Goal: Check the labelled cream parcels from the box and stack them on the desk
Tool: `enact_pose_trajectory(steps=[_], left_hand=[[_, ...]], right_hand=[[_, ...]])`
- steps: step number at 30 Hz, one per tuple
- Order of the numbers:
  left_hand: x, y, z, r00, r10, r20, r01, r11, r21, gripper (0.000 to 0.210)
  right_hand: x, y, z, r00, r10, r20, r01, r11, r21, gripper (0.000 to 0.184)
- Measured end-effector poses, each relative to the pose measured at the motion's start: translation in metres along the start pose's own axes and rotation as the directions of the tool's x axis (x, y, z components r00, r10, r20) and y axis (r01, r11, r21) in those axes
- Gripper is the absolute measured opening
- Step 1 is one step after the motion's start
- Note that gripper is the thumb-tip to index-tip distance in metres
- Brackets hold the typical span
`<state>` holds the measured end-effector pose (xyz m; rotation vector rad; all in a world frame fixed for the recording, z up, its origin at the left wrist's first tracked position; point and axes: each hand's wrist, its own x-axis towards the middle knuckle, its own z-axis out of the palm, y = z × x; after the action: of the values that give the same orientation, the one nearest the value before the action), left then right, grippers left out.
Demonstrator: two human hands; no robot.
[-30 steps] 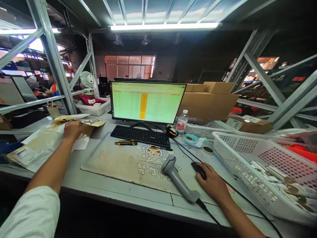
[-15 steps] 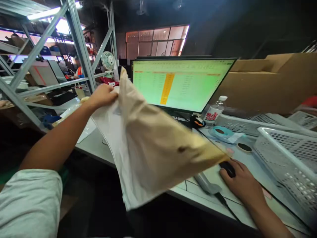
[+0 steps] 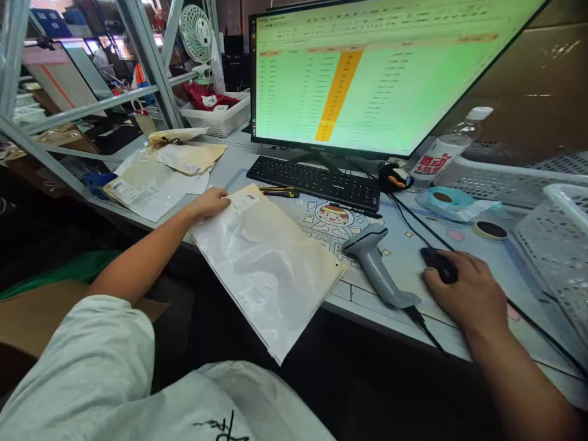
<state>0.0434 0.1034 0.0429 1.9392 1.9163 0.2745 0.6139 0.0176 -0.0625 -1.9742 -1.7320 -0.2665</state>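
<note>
My left hand (image 3: 210, 205) grips a corner of a plastic packing bag (image 3: 271, 257), pale with a clear glossy face and a barcode label near the top. The bag lies partly on the desk and juts over its front edge. On the right, my right hand (image 3: 473, 291) is wrapped over a black computer mouse (image 3: 440, 264). Between bag and mouse rests a grey barcode scanner (image 3: 379, 269) on the patterned desk mat (image 3: 407, 242). Behind them stand a black keyboard (image 3: 312, 182) and a monitor (image 3: 376, 79) showing a spreadsheet with an orange column.
Labelled packets (image 3: 151, 180) are spread at the left. Rightward are a water bottle (image 3: 443, 150), a blue tape roll (image 3: 452, 202) and a white plastic basket (image 3: 551, 245). A metal rack (image 3: 147, 61) and a fan (image 3: 195, 33) stand at the back left; a person (image 3: 138, 73) is beyond.
The bag, raised and blurred in front of the monitor before, has come down to the desk with my left hand. My view has tilted downward. My right hand stays on the mouse.
</note>
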Motion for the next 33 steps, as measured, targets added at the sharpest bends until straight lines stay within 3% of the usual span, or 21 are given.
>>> enact_pose_trajectory(steps=[5,9,11,14,17,19,20,21,23,25,26,27,28,29,30,33], left_hand=[[0.008,-0.003,-0.013,0.999,0.033,-0.038,-0.024,0.979,0.201,0.041],[0.033,-0.009,-0.044,0.992,0.020,-0.128,0.032,0.922,0.385,0.049],[0.050,-0.004,-0.063,0.982,0.083,-0.168,0.009,0.875,0.484,0.048],[0.073,0.031,-0.073,0.925,0.278,-0.258,-0.075,0.801,0.594,0.040],[0.079,0.095,-0.044,0.815,0.475,-0.331,-0.191,0.760,0.621,0.040],[0.068,0.141,-0.002,0.731,0.627,-0.268,-0.326,0.667,0.670,0.042],[0.059,0.159,0.023,0.668,0.718,-0.198,-0.417,0.581,0.699,0.041],[0.047,0.174,0.048,0.576,0.810,-0.105,-0.516,0.460,0.722,0.041],[0.023,0.188,0.093,0.330,0.941,0.080,-0.684,0.179,0.707,0.042],[0.003,0.186,0.119,0.084,0.972,0.218,-0.774,-0.074,0.629,0.042],[-0.004,0.181,0.124,0.007,0.969,0.249,-0.791,-0.147,0.593,0.041],[-0.010,0.175,0.123,-0.029,0.967,0.255,-0.801,-0.175,0.572,0.040],[-0.015,0.169,0.118,-0.024,0.971,0.237,-0.808,-0.159,0.568,0.039],[-0.022,0.163,0.111,0.022,0.980,0.196,-0.813,-0.097,0.575,0.039],[-0.032,0.159,0.102,0.107,0.984,0.141,-0.813,0.005,0.582,0.038],[-0.078,0.147,0.084,0.447,0.894,0.037,-0.765,0.360,0.534,0.026]], right_hand=[[0.001,0.003,0.001,1.000,-0.009,0.006,0.009,1.000,0.009,0.059],[0.001,0.001,0.000,0.999,0.031,0.023,-0.031,0.999,0.017,0.057],[0.001,-0.001,-0.002,0.998,0.058,0.036,-0.059,0.998,0.018,0.058],[0.000,-0.005,-0.004,0.997,0.070,0.034,-0.071,0.997,0.020,0.057],[-0.001,-0.010,-0.007,0.999,0.040,0.005,-0.040,0.999,0.032,0.056],[-0.002,-0.012,-0.008,1.000,0.015,-0.012,-0.015,0.999,0.029,0.055],[-0.002,-0.012,-0.009,1.000,0.005,-0.014,-0.004,1.000,0.023,0.054],[-0.003,-0.012,-0.010,1.000,-0.005,-0.010,0.005,1.000,0.014,0.053],[-0.004,-0.011,-0.011,1.000,-0.022,0.003,0.022,1.000,-0.005,0.051],[-0.004,-0.010,-0.012,0.999,-0.035,0.017,0.036,0.999,-0.019,0.048],[-0.004,-0.009,-0.012,0.999,-0.038,0.023,0.039,0.999,-0.023,0.048],[-0.005,-0.008,-0.012,0.999,-0.039,0.026,0.039,0.999,-0.027,0.048],[-0.005,-0.008,-0.012,0.999,-0.037,0.028,0.038,0.999,-0.028,0.048],[-0.005,-0.008,-0.011,0.999,-0.033,0.028,0.034,0.999,-0.028,0.048],[-0.005,-0.008,-0.011,0.999,-0.029,0.028,0.030,0.999,-0.027,0.049],[-0.006,-0.007,-0.009,0.999,-0.018,0.030,0.019,1.000,-0.022,0.052]])
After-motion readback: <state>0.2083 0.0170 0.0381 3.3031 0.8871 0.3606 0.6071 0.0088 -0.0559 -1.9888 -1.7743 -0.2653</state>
